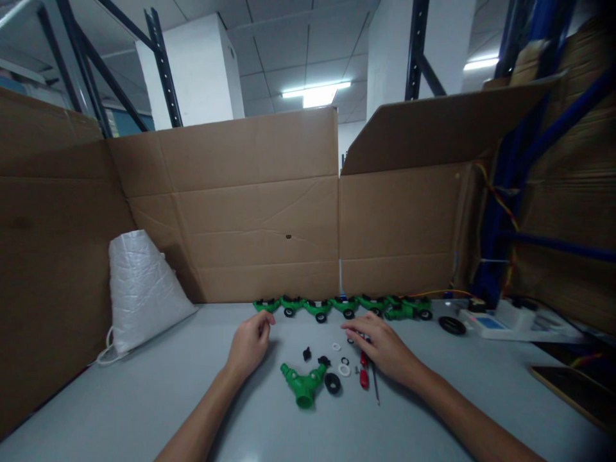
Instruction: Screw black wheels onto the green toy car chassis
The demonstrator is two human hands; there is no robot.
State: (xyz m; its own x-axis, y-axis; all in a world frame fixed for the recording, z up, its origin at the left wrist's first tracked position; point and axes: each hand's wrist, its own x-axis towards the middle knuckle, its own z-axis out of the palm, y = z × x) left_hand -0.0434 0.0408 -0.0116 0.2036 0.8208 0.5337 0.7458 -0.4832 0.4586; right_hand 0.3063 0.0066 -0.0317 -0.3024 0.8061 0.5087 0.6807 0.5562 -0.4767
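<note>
Just left of the green Y-shaped hose splitter body [304, 387], my left hand [251, 340] rests with its fingers loosely curled and nothing visible in them. My right hand [378, 343] is over the right side of the loose parts, fingers stretched out and holding nothing. Beside it lie a red-handled screwdriver [364, 378] and a thin metal shaft [375, 385], whose upper end is hidden by the hand. Between the hands are a small black part [307, 353], a thick black ring [332, 384], a white ring [344, 369] and a smaller white ring [336, 346].
A row of several green splitters [317, 310] with black parts runs along the cardboard wall [260, 237]. A white padded bag [144, 295] leans at left. At right are a black ring [452, 325], a white power strip [505, 326] with wires and a blue rack post [498, 224].
</note>
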